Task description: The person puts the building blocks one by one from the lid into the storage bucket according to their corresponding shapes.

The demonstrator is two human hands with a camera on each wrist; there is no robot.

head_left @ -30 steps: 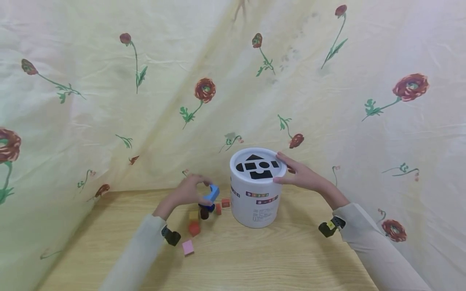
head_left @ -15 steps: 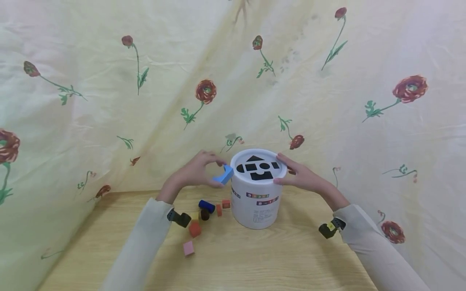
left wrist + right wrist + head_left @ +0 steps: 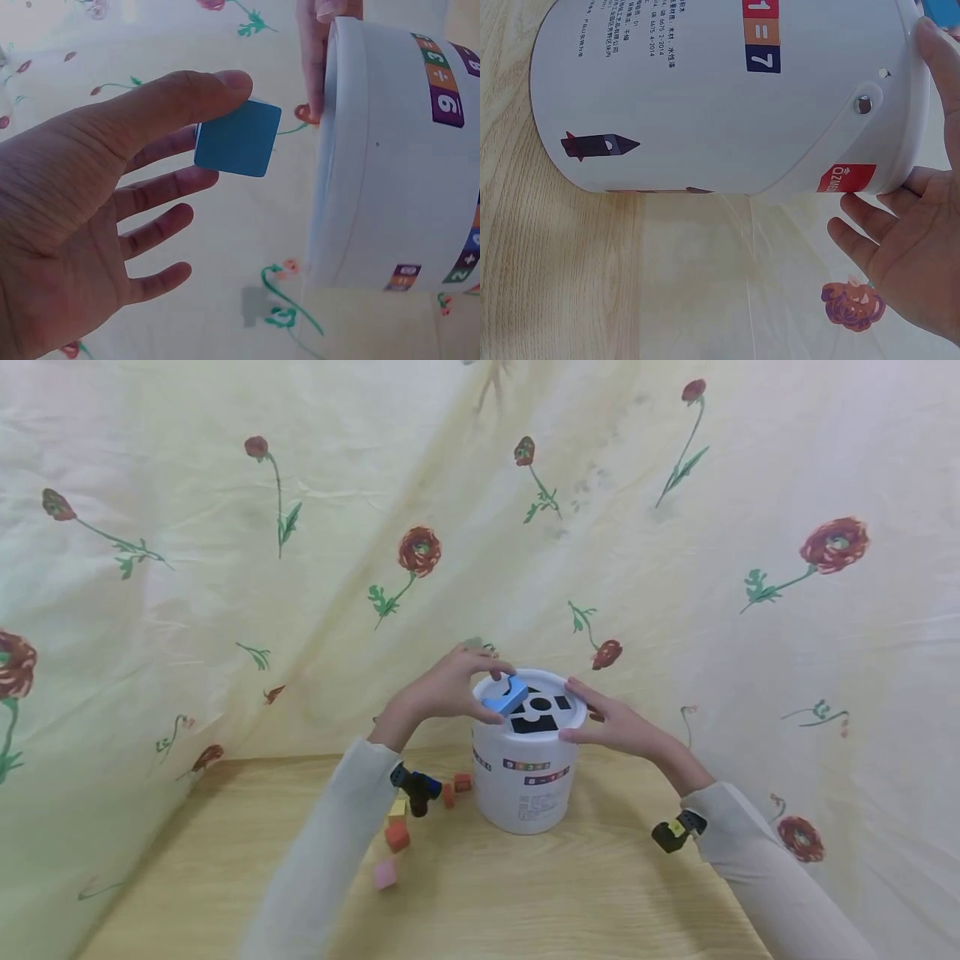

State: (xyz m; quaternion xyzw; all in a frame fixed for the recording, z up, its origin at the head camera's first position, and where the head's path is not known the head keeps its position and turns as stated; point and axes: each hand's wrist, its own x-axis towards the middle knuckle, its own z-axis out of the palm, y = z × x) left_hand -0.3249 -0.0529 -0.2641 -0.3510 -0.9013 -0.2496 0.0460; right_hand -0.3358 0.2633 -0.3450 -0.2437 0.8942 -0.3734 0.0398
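Lower centre: grained wooden table [image 3: 525, 893], small scattered blocks [image 3: 397, 835]. Centre: smooth white cylindrical bucket [image 3: 525, 777], shape-cut lid. Right hand [image 3: 615, 727] bracing rim, fingers straight. Left hand [image 3: 442, 689] pinching blue arch block [image 3: 504, 697] above lid.

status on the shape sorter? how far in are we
Done: nothing provable; the inside of the white cylindrical sorter bucket is hidden.
In hand: the left hand pinches a light blue arch-shaped block over the white lid with its black cut-outs, not yet in a slot. The right hand steadies the rim.
Left: the loose blocks on the wooden table, among them a pink cube and an orange-red cube.
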